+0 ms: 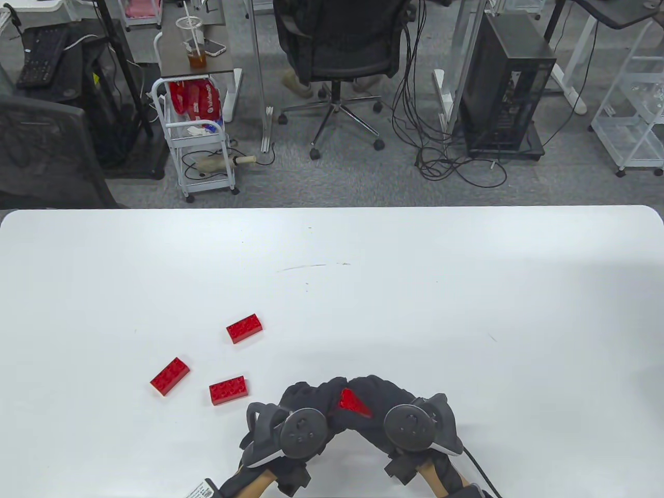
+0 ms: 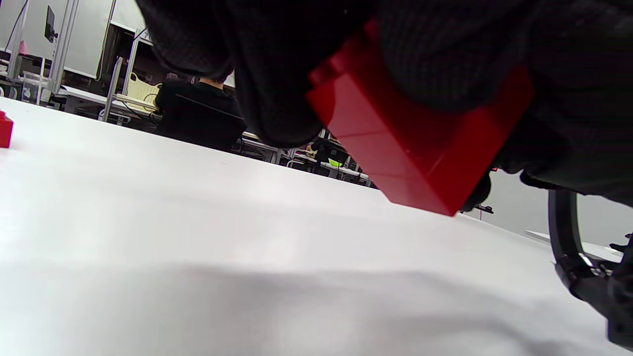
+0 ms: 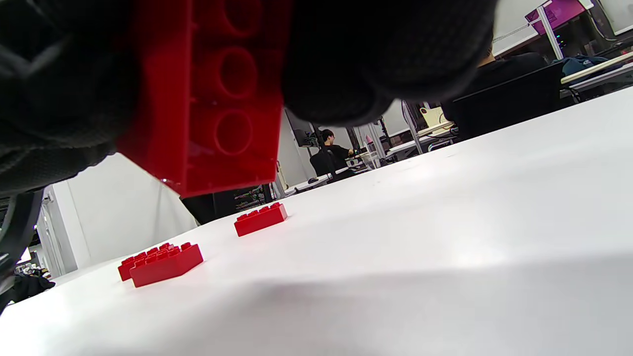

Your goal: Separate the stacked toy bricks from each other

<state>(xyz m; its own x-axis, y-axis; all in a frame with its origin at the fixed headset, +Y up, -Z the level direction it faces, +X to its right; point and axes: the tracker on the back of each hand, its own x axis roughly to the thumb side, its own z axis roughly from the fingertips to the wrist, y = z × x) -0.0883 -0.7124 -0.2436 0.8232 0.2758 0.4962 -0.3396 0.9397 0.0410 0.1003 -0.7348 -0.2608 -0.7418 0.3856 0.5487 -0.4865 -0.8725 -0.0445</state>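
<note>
Both gloved hands meet near the table's front edge and grip one red brick stack (image 1: 354, 402) between them, held a little above the table. My left hand (image 1: 311, 402) grips it from the left, my right hand (image 1: 386, 397) from the right. In the left wrist view the stack (image 2: 420, 148) shows layered sides under the fingers (image 2: 277, 84). In the right wrist view its hollow underside (image 3: 217, 104) faces the camera. Three single red bricks lie apart on the table to the left: one (image 1: 244, 328), one (image 1: 169, 376), one (image 1: 228, 390).
The white table (image 1: 415, 290) stretches wide behind and to the right of the hands. The loose bricks also show in the right wrist view (image 3: 260, 219) (image 3: 165, 264). Beyond the far edge stand an office chair (image 1: 340, 52), a cart (image 1: 199, 135) and a computer tower (image 1: 506, 88).
</note>
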